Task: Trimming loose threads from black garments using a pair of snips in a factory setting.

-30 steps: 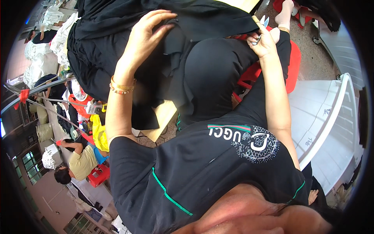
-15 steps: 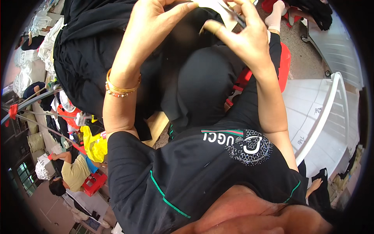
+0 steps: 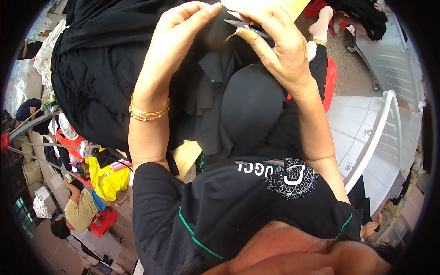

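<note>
Thread snips (image 3: 241, 25) sit in the fingers of my right hand (image 3: 284, 55), their pointed blades apart and aimed left. A tan wrap covers one fingertip of that hand. To the left, my left hand (image 3: 176, 39) has its thumb and forefinger pinched together near the top edge; what they hold, if anything, I cannot make out. Black cloth (image 3: 101, 73) spreads in a large heap under and left of my hands, with loose black pieces (image 3: 213, 68) hanging over my lap.
A wooden tabletop (image 3: 185, 158) shows below the cloth. At right stands a white-railed cart (image 3: 366, 133), near a red stool (image 3: 331, 82). A yellow bag (image 3: 107, 178) lies at left, beyond it a seated co-worker (image 3: 80, 208) and a red stool (image 3: 103, 222).
My right hand has shifted slightly up and left, and the snips' blades now show clearly apart. My left hand stays pinched, a little to the left and lower. The lap cloth hangs differently.
</note>
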